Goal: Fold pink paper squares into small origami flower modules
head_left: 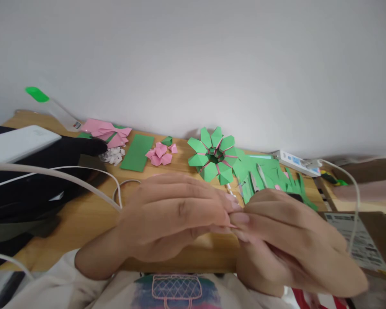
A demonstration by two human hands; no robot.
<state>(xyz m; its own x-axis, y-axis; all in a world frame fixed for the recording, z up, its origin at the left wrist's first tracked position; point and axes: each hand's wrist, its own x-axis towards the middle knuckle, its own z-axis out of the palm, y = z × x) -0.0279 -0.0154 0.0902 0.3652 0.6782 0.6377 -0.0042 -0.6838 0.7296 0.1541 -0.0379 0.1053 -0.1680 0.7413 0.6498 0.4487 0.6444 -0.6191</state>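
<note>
Close to my body, over the table's front part, my left hand [176,216] and my right hand [286,236] meet fingertip to fingertip. Between them a small piece of pink paper [233,225] is pinched; only a sliver of it shows, so its shape is hidden. Both hands are closed on it. Beyond the hands stands a ring-shaped green folded-paper model [199,159] with pink edges between its petals. Left of it lie several pink folded-paper pieces [161,149] and a green paper sheet [137,152].
Green paper scraps [272,169] lie at the right with scissors [254,182] and a craft knife [262,175]. Behind them is a power strip [296,162]. A white device [22,141] rests on black cloth [48,189] at left, with white cables [83,183] crossing the table [86,219]. A cardboard box [378,231] stands right.
</note>
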